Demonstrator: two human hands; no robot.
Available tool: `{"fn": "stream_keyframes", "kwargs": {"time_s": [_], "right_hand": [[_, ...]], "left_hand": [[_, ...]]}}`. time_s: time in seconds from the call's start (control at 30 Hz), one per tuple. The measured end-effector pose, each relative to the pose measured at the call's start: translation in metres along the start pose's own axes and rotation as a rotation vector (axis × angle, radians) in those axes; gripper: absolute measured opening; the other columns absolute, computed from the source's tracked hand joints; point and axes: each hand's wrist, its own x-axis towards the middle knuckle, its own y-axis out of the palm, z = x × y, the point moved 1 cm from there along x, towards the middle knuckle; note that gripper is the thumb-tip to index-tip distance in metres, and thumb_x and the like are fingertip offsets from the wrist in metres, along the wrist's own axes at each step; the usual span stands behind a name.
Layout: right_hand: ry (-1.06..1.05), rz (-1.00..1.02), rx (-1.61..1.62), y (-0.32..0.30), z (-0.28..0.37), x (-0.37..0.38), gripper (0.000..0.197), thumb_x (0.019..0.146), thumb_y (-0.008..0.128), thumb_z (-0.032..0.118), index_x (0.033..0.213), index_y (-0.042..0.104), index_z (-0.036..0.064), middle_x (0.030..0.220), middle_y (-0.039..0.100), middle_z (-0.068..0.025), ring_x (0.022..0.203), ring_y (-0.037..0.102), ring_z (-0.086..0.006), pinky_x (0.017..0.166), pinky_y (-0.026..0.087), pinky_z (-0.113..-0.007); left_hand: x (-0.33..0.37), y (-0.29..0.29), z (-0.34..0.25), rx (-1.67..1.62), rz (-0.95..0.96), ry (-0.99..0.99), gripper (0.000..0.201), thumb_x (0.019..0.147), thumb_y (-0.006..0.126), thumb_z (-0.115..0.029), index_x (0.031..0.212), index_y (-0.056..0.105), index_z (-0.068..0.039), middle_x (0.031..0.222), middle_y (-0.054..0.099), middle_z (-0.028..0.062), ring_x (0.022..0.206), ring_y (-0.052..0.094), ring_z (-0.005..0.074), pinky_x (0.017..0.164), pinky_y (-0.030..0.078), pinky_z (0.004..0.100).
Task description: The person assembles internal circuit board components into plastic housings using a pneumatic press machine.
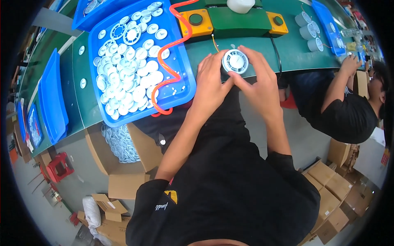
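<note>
The left hand (211, 80) and right hand (260, 78) hold a round white part (235, 61) between them, fingers and thumbs curved about its rim; its slotted, spoked face is turned up toward the viewer. The part lies in front of the person's body, near the edge of the green bench (295, 61). A thin wire (215, 44) shows just beyond the left fingers. To the left, a blue tray (188, 96) bears many white discs (123, 78), with a coiled red hose (179, 77) hanging across it. Beyond the hands stands a green fixture (240, 22), flanked by two yellow button boxes (205, 28). At right, a co-worker (336, 102) sits by the bench.
</note>
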Motion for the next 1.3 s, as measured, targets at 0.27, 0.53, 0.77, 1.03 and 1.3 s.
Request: {"fn": "stream_keyframes", "kwargs": {"time_s": [0.27,0.53,0.77,1.03,1.3], "right_hand": [[-0.012,0.087,-0.03,-0.005,0.005,0.007,0.059,0.082,0.085,0.011,0.135,0.06,-0.0029,0.124,0.067,-0.0227,0.113,0.067,-0.0398,0.096,0.055,-0.044],[0.053,0.049,0.045,0.003,0.008,0.001,0.055,0.083,0.082,0.008,0.132,0.061,-0.0011,0.126,0.066,-0.0215,0.111,0.068,-0.0383,0.095,0.056,-0.042],[0.256,0.014,0.227,0.008,0.01,0.003,0.054,0.082,0.078,0.005,0.134,0.062,-0.0034,0.125,0.067,-0.0213,0.102,0.071,-0.0331,0.086,0.057,-0.038],[0.178,-0.178,0.298,-0.015,-0.015,0.037,0.057,0.081,0.078,0.007,0.134,0.062,-0.0032,0.124,0.069,-0.0194,0.106,0.071,-0.0282,0.089,0.056,-0.037],[0.018,-0.199,0.401,-0.004,-0.065,0.138,0.044,0.083,0.081,0.011,0.123,0.065,0.0005,0.106,0.066,-0.0115,0.085,0.063,-0.0207,0.074,0.052,-0.034]], "left_hand": [[0.0,-0.002,-0.001,0.016,-0.008,-0.001,0.066,0.078,0.08,-0.003,0.138,0.053,-0.003,0.125,0.064,0.02,0.122,0.06,0.0397,0.117,0.039,0.0529],[-0.005,0.006,-0.005,-0.003,-0.112,-0.018,0.066,0.082,0.085,-0.014,0.14,0.054,-0.004,0.126,0.065,0.0206,0.118,0.061,0.0428,0.101,0.048,0.0483],[-0.003,0.008,-0.022,0.016,-0.148,-0.057,0.066,0.086,0.084,-0.016,0.141,0.051,-0.001,0.118,0.065,0.023,0.103,0.067,0.0431,0.084,0.055,0.0463],[0.058,0.026,-0.038,-0.089,-0.161,0.124,0.064,0.086,0.08,-0.008,0.141,0.048,0.001,0.132,0.059,0.0261,0.117,0.061,0.0487,0.095,0.053,0.0477],[0.155,0.029,-0.012,-0.068,-0.432,0.258,0.062,0.086,0.079,-0.011,0.141,0.052,-0.005,0.138,0.058,0.024,0.125,0.059,0.0476,0.101,0.052,0.046]]}}
